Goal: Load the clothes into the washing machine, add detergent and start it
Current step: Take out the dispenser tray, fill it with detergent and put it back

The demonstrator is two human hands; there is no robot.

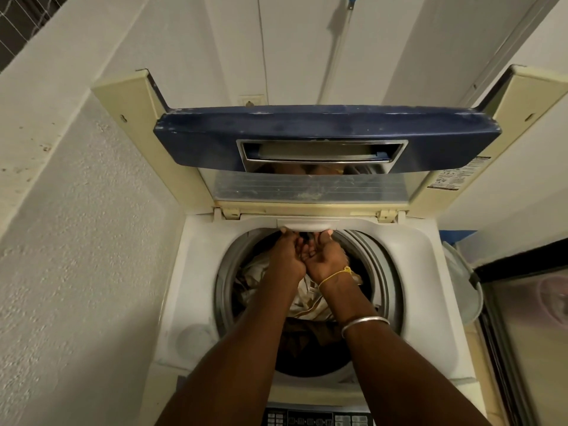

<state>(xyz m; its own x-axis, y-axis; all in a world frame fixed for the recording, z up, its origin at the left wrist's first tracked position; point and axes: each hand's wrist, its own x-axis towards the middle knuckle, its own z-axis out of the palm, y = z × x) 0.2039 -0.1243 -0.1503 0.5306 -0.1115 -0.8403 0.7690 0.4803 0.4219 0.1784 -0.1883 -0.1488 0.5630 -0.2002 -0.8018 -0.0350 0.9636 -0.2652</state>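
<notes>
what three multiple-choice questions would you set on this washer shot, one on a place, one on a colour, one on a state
1. Where are the left hand and right hand?
A. on the buttons
B. at the white tray on the back rim of the drum
C. on the wall

2. What colour is the front edge of the raised lid?
A. red
B. green
C. dark blue

3. What state is the drum in?
A. holding clothes
B. empty
C. covered by the lid

Answers:
1 B, thumbs sit on the tray edge with fingers curled beneath.
2 C, the band above the opening is navy.
3 A, pale and dark fabric lies inside it.
</notes>
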